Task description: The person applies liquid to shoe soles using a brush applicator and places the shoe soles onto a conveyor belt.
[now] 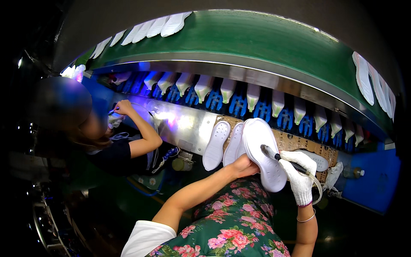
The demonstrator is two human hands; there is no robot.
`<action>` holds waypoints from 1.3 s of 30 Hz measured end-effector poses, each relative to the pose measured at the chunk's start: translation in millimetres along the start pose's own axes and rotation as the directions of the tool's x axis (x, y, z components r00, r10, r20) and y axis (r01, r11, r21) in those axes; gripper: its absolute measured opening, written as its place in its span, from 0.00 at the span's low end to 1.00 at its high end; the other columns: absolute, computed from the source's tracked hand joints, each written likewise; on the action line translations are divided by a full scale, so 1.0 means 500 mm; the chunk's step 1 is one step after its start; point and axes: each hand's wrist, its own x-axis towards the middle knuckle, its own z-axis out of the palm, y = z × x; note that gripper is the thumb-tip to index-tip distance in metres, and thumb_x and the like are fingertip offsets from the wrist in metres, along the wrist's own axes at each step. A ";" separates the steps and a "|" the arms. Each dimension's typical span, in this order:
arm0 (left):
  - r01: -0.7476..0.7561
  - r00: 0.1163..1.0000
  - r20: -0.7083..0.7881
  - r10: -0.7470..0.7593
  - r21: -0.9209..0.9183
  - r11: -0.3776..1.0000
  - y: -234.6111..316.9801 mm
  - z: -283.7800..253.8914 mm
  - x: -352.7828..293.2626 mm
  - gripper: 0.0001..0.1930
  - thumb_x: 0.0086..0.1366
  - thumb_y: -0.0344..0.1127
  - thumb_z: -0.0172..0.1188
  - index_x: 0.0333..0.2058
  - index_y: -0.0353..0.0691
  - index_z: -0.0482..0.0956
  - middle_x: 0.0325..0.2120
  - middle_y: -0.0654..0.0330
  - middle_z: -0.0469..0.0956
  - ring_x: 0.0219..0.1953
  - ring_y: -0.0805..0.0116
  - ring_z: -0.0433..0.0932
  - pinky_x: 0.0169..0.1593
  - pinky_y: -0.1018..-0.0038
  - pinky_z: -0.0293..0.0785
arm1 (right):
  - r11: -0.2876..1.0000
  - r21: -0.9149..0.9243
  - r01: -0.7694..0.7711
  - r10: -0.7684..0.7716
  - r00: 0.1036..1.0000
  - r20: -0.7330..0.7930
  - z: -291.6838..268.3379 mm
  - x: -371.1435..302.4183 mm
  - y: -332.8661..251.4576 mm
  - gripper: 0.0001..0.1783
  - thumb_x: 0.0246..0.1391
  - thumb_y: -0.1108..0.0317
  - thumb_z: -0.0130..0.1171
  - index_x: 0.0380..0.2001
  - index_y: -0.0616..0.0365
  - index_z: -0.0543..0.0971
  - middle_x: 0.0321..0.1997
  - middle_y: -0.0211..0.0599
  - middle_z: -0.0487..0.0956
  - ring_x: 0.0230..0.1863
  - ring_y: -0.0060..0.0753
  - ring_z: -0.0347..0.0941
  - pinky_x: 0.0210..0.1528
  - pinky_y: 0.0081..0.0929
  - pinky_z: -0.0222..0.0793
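My bare left hand point(245, 166) grips a white shoe sole point(262, 143) by its left edge, holding it tilted over my lap. My right hand point(298, 173), in a white knit glove, is closed round a brush point(270, 152) with a pale tube point(317, 190) trailing from it. The brush's bristle end is at the sole's surface; whether it touches I cannot tell. Two more white soles, a left one point(216, 145) and a partly covered one point(233, 145), lie beside the held sole. Another sole point(316, 159) lies beyond my right hand, partly hidden by it.
A green conveyor belt point(257, 36) curves across the back, carrying white soles point(174, 24) at left and others point(364, 79) at right. Below hang several pale shoe-shaped pieces point(253, 96) over blue holders point(237, 105). A co-worker's arm point(143, 139) is at left. A bottle point(355, 172) lies at right.
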 end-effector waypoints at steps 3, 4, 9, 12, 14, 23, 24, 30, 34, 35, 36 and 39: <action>-0.044 0.999 0.016 0.047 0.730 0.683 0.009 0.008 -0.056 0.29 0.75 0.41 0.48 0.70 0.41 0.53 0.63 0.48 0.66 0.61 0.53 0.71 0.60 0.60 0.75 | 0.994 -0.041 0.099 -0.096 0.993 0.072 0.000 -0.007 -0.017 0.08 0.45 0.78 0.69 0.33 0.63 0.85 0.34 0.41 0.85 0.37 0.33 0.81 0.43 0.26 0.75; -0.002 0.999 0.041 -0.021 0.504 0.864 0.015 -0.001 -0.050 0.31 0.73 0.43 0.49 0.70 0.42 0.53 0.62 0.45 0.67 0.57 0.49 0.74 0.55 0.56 0.79 | 0.990 -0.016 0.143 -0.141 0.986 0.087 -0.002 -0.008 -0.015 0.09 0.43 0.78 0.68 0.32 0.63 0.85 0.34 0.41 0.85 0.36 0.35 0.81 0.42 0.28 0.75; -0.147 0.976 0.158 0.150 -0.027 0.989 0.038 0.096 -0.089 0.30 0.74 0.49 0.44 0.67 0.35 0.58 0.53 0.41 0.74 0.45 0.46 0.79 0.48 0.59 0.82 | 0.955 -0.143 0.261 -0.255 0.965 0.056 0.018 -0.045 -0.067 0.08 0.43 0.76 0.71 0.30 0.58 0.85 0.33 0.38 0.86 0.36 0.36 0.83 0.43 0.29 0.75; -0.109 0.993 -0.002 0.119 -0.413 0.904 0.044 0.131 -0.111 0.37 0.72 0.62 0.41 0.67 0.38 0.61 0.62 0.48 0.67 0.60 0.54 0.72 0.62 0.61 0.71 | 0.918 -0.142 0.372 -0.376 0.926 -0.008 0.039 -0.049 -0.090 0.11 0.41 0.79 0.72 0.31 0.58 0.84 0.34 0.39 0.85 0.35 0.39 0.82 0.41 0.28 0.75; -0.149 0.988 0.003 0.157 -0.298 0.943 0.035 0.130 -0.105 0.43 0.68 0.67 0.47 0.68 0.37 0.59 0.65 0.46 0.64 0.65 0.52 0.66 0.67 0.59 0.64 | 0.862 -0.234 0.450 -0.464 0.886 -0.006 0.046 -0.058 -0.090 0.13 0.40 0.80 0.70 0.33 0.58 0.84 0.34 0.40 0.85 0.33 0.41 0.80 0.37 0.31 0.74; -0.137 0.959 0.222 0.175 -0.177 0.975 -0.026 0.105 -0.044 0.56 0.52 0.75 0.60 0.70 0.45 0.52 0.63 0.36 0.62 0.63 0.42 0.67 0.64 0.47 0.67 | 0.912 -0.163 0.376 -0.387 0.921 -0.042 0.031 -0.073 -0.068 0.16 0.42 0.78 0.69 0.38 0.57 0.85 0.39 0.43 0.85 0.34 0.42 0.82 0.36 0.32 0.76; -0.137 0.961 0.214 0.173 -0.175 0.975 -0.034 0.097 -0.036 0.56 0.52 0.75 0.60 0.70 0.45 0.52 0.63 0.36 0.62 0.63 0.42 0.67 0.64 0.47 0.67 | 0.898 -0.176 0.404 -0.418 0.907 -0.049 0.026 -0.070 -0.067 0.16 0.40 0.78 0.70 0.38 0.58 0.85 0.38 0.44 0.85 0.34 0.42 0.82 0.36 0.32 0.76; -0.097 0.958 0.229 0.174 -0.312 0.945 -0.064 0.086 -0.019 0.59 0.51 0.86 0.45 0.70 0.47 0.53 0.63 0.40 0.63 0.65 0.44 0.65 0.67 0.46 0.63 | 0.878 -0.208 0.431 -0.456 0.885 -0.092 0.024 -0.050 -0.092 0.13 0.42 0.77 0.70 0.36 0.58 0.86 0.39 0.43 0.85 0.37 0.42 0.82 0.41 0.32 0.76; -0.184 0.983 -0.019 0.184 -0.013 0.983 -0.068 0.121 -0.030 0.55 0.52 0.82 0.50 0.70 0.49 0.56 0.66 0.49 0.62 0.67 0.48 0.63 0.69 0.48 0.59 | 0.812 -0.291 0.505 -0.555 0.823 -0.122 0.024 -0.019 -0.092 0.17 0.40 0.78 0.69 0.39 0.60 0.85 0.43 0.46 0.84 0.41 0.45 0.81 0.45 0.35 0.76; -0.175 0.982 0.060 0.181 -0.100 0.980 -0.073 0.106 -0.029 0.53 0.54 0.79 0.52 0.69 0.49 0.57 0.66 0.52 0.64 0.66 0.49 0.64 0.69 0.48 0.59 | 0.780 -0.355 0.515 -0.588 0.797 -0.138 0.026 -0.014 -0.091 0.19 0.40 0.77 0.68 0.41 0.59 0.85 0.43 0.45 0.84 0.42 0.44 0.81 0.44 0.35 0.76; -0.176 0.982 0.060 0.182 -0.099 0.979 -0.073 0.109 -0.030 0.53 0.54 0.79 0.52 0.69 0.49 0.57 0.66 0.52 0.64 0.66 0.49 0.64 0.69 0.48 0.59 | 0.746 -0.415 0.521 -0.621 0.770 -0.149 0.029 -0.012 -0.093 0.21 0.39 0.76 0.68 0.42 0.59 0.85 0.43 0.44 0.84 0.43 0.43 0.82 0.44 0.36 0.76; -0.090 0.995 0.011 0.095 -0.205 0.975 -0.101 0.061 -0.017 0.51 0.56 0.78 0.52 0.68 0.48 0.60 0.64 0.52 0.66 0.65 0.50 0.66 0.69 0.49 0.60 | 0.765 -0.413 0.495 -0.597 0.784 -0.167 0.048 -0.011 -0.106 0.20 0.39 0.77 0.68 0.41 0.58 0.86 0.42 0.44 0.84 0.41 0.42 0.82 0.43 0.35 0.76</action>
